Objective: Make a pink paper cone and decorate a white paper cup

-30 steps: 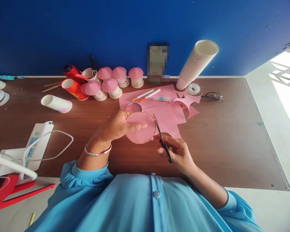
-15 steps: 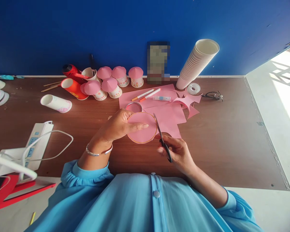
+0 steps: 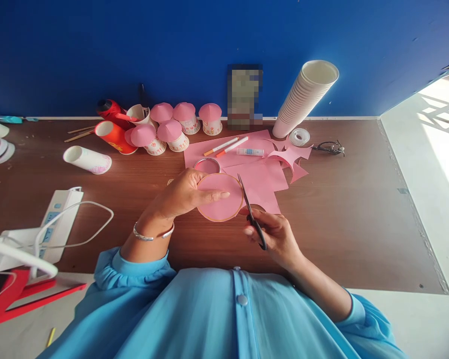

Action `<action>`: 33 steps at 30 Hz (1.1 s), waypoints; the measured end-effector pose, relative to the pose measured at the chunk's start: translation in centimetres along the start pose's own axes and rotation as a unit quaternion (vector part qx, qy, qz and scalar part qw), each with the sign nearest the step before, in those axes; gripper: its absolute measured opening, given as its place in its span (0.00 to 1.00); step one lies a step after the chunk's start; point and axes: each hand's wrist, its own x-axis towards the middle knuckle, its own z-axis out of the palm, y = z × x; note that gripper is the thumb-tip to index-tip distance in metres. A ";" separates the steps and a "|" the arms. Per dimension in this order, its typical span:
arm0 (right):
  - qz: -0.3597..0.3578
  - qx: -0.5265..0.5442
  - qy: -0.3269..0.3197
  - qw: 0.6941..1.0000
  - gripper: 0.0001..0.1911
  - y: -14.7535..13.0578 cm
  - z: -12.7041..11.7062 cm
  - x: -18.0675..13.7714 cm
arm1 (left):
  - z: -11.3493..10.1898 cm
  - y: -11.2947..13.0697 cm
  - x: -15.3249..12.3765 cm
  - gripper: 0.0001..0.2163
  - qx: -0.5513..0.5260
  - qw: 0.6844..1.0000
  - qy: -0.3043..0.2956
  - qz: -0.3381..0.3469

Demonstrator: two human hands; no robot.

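Observation:
A round pink paper disc (image 3: 217, 210) with an orange line along its edge is pinched in my left hand (image 3: 189, 194), the thumb lying across its face. My right hand (image 3: 279, 234) is closed around the black handles of a pair of scissors (image 3: 251, 214). Their blades point up and away from me, beside the disc's right edge, and look nearly closed. Beneath and behind the disc lie pink paper sheets (image 3: 264, 177), one with a curved bite cut out. A round ring-shaped item (image 3: 207, 165) is partly hidden behind my left hand.
Several small cups with pink cone roofs (image 3: 210, 118) stand at the back. Markers (image 3: 226, 144), a glue stick (image 3: 250, 152) and pink offcuts (image 3: 292, 154) lie on the sheets. A tall stack of paper cups (image 3: 306, 97) leans at back right; a power strip (image 3: 56, 224) is at left.

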 end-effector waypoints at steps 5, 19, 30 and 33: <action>-0.005 0.005 -0.002 1.000 0.24 -0.2 0.0 0.0 | 0.0 -0.2 0.0 0.18 -0.010 1.000 0.005 0.009; 0.002 0.011 -0.009 1.000 0.23 -0.2 0.0 0.0 | 0.0 0.1 0.1 0.18 -0.052 0.999 -0.013 0.009; -0.003 0.035 -0.008 0.999 0.20 -0.3 -0.1 0.1 | 0.2 0.6 0.3 0.16 -0.054 0.998 -0.002 0.019; -0.003 0.047 -0.008 0.999 0.19 -0.5 -0.1 0.2 | 0.2 0.6 0.3 0.16 -0.047 0.999 -0.001 0.026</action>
